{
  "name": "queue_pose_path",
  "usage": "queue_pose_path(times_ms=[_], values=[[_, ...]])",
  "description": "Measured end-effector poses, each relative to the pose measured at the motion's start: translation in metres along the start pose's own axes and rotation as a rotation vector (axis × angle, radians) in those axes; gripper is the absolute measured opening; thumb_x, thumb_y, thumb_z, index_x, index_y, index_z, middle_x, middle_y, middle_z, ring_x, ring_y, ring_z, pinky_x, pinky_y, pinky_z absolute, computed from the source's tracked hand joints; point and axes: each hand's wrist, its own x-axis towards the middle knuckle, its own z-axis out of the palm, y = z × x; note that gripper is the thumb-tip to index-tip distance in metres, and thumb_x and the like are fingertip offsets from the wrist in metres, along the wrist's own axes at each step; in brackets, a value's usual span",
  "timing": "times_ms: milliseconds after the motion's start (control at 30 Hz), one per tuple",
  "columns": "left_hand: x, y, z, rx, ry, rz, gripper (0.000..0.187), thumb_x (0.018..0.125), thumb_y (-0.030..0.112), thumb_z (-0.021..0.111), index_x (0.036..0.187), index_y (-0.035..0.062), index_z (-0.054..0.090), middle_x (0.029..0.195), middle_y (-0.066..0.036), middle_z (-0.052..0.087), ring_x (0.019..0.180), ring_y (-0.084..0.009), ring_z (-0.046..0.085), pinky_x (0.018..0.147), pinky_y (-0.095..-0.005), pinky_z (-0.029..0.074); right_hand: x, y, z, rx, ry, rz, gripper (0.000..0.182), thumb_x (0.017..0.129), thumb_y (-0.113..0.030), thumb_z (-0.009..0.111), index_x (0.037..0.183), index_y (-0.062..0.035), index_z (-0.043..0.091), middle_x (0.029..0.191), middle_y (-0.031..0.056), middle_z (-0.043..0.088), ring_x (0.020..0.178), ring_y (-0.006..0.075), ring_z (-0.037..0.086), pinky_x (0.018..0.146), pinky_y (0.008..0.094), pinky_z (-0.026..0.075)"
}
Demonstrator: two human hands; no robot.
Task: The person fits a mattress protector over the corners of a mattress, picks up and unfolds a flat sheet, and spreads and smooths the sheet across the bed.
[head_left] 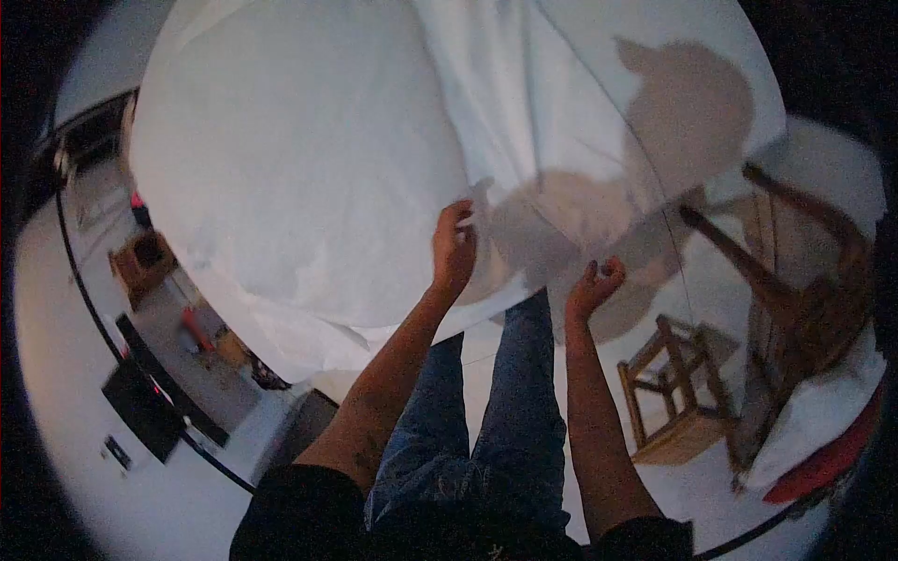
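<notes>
A large white cloth point(299, 168) fills the upper middle, with folds running down its centre and a loose lower edge above the jeans. My left hand point(456, 245) is at the cloth's middle, its fingers curled against the fabric. To the right and a little lower, my right hand point(596, 285) has its thumb and fingers bent towards each other near the cloth's lower right part. Whether a thin edge of fabric lies between those fingers is too dim to tell. Shadows of a head and arms fall across the cloth's right side.
A small wooden stool point(678, 393) stands at the lower right, beside a dark wooden chair point(814, 309). A white and red cushion point(823, 421) lies at the right edge. On the left are a black screen point(140, 407) and a small brown wooden piece point(142, 266).
</notes>
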Motion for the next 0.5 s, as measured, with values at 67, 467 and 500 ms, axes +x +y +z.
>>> queue_pose_path(times_ms=[67,467,500], values=[[-0.022,-0.012,-0.061,0.253,0.218,0.072,0.041,0.066,-0.007,0.050,0.105,0.0014,0.042,0.103,-0.016,0.045,0.097,-0.0297,0.043,0.081,-0.0359,0.037,0.026,-0.039,0.005,-0.056,-0.006,-0.369,0.037,0.079,-0.017,0.050,0.109,0.0019,0.038,0.111,0.0194,0.040,0.103,0.0321,0.038,0.090,0.0383,0.028],[-0.263,-0.268,-0.242,0.184,0.859,-1.290,0.058,0.063,0.024,0.064,0.109,-0.0015,0.039,0.106,-0.022,0.043,0.099,-0.0335,0.043,0.084,-0.0399,0.036,0.335,-0.069,0.063,-1.249,-0.186,-1.336,0.043,0.079,-0.029,0.051,0.111,-0.0008,0.044,0.105,0.0212,0.048,0.098,0.0333,0.047,0.081,0.0351,0.039],[-0.281,-0.289,-0.247,0.160,0.873,-1.313,0.058,0.063,0.024,0.064,0.109,-0.0015,0.039,0.106,-0.022,0.043,0.099,-0.0335,0.043,0.084,-0.0399,0.036,0.343,-0.070,0.050,-0.612,-0.169,-0.658,0.036,0.078,-0.024,0.052,0.107,-0.0024,0.048,0.104,0.0190,0.050,0.093,0.0334,0.050,0.076,0.0367,0.043]])
